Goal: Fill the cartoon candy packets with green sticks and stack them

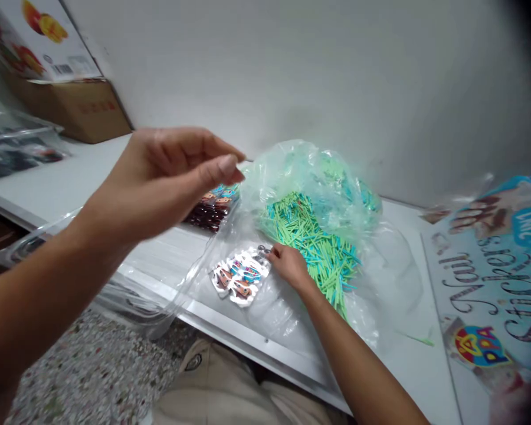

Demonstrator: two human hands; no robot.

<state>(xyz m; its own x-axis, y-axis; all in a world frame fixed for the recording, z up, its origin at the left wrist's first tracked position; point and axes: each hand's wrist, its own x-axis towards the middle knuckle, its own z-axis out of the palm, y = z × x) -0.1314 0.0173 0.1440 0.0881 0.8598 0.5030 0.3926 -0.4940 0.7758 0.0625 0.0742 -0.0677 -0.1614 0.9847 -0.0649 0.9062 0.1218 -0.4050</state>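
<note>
Left hand, raised, pinches a clear bag's edge; right hand inside grips a sticker pack beside green sticks.

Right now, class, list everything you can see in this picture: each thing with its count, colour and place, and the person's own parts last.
clear plastic bag: one, transparent, lifted over the table's front edge
blister pack: one, silver with orange and blue pieces, inside the clear bag
small sticks: a heap, green and blue, mid table
greenish bag: one, pale green, crumpled behind the sticks
dark packs: a pile, count unclear, behind the left hand
Nail Stickers box: one, blue, at right
cardboard box: one, brown, far left
table: one, white
left hand: raised, fingers pinching the clear bag's edge
right hand: inside the clear bag, on the blister pack
</note>
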